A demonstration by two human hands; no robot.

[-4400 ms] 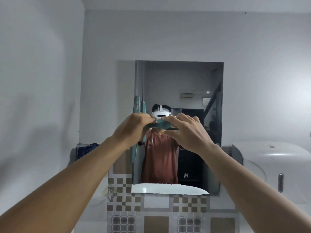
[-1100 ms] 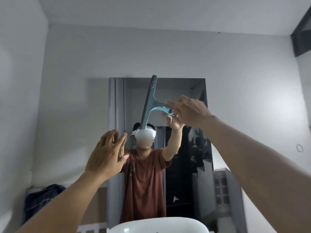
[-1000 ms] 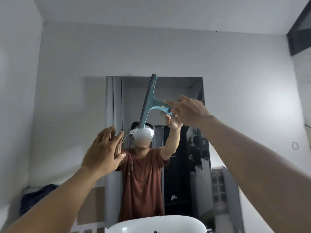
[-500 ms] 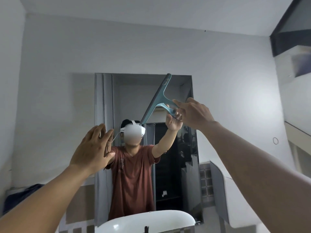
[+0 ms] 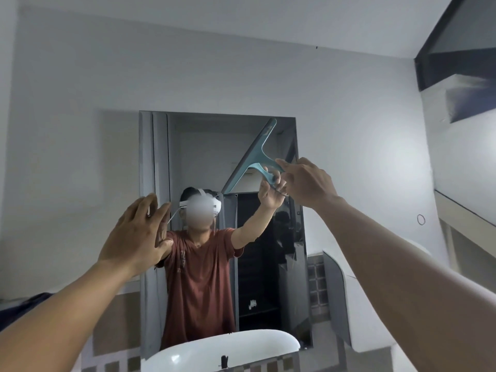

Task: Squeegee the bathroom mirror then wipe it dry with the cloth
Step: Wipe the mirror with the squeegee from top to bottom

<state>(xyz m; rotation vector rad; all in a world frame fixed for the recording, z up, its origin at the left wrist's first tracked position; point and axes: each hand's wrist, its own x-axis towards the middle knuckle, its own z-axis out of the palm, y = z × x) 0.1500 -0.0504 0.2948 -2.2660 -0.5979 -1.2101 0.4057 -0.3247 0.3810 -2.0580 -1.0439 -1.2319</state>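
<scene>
The squeegee (image 5: 252,157), gripped by the right hand (image 5: 308,183), has been tilted toward the top right of the mirror (image 5: 204,146). The left hand (image 5: 134,232) is held open. Squeegeeing is judged unfinished.

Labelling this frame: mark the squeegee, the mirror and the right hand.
squeegee (image 5: 253,153), head view, middle of the blade.
mirror (image 5: 201,146), head view, bare upper glass.
right hand (image 5: 308,181), head view, back of the hand.

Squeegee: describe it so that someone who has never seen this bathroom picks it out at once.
Find the mirror on the pale wall straight ahead. In front of its upper right part, the right hand holds the handle of the squeegee, whose long blade slants up toward the mirror's top right corner. It is the only teal, T-shaped thing in view.
</scene>
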